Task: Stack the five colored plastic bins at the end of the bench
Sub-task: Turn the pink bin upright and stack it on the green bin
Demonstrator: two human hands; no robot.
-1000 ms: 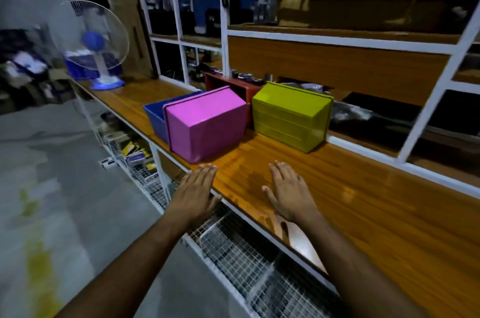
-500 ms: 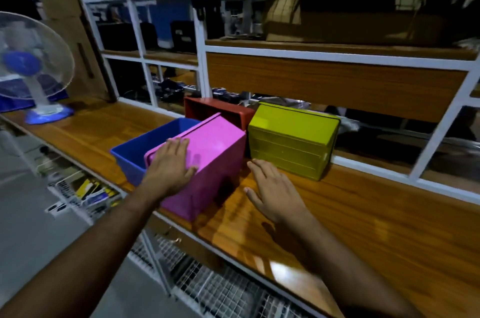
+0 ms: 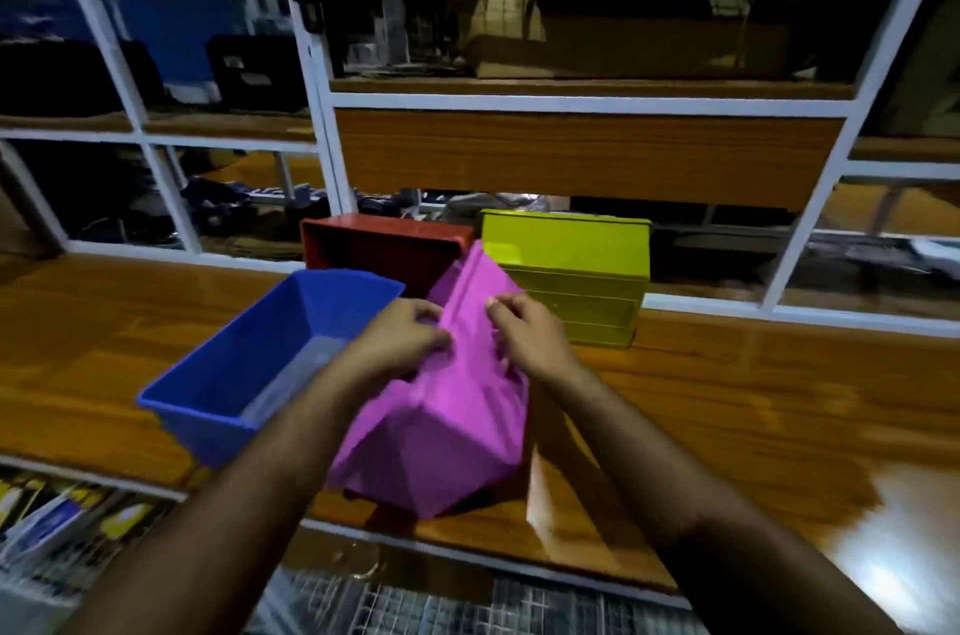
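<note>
A pink bin (image 3: 441,437) is tilted up on the wooden bench (image 3: 753,400), one corner pointing at me. My left hand (image 3: 400,341) grips its upper rim from the left and my right hand (image 3: 530,335) grips it from the right. To the left, a blue bin (image 3: 223,380) stands upright with its mouth open to me. A red bin (image 3: 384,247) sits behind them. A yellow-green bin (image 3: 571,265) lies upside down to the right. I see no fifth bin.
White-framed shelving (image 3: 322,104) with wooden boards rises right behind the bins, holding boxes and dark clutter. A wire rack (image 3: 467,603) with small packets runs under the bench's front edge. Bare bench top stretches away to the right.
Both hands moved from the bench edge up to the pink bin and took hold of its rim. The bin has tipped up off its flat position. The view moved closer.
</note>
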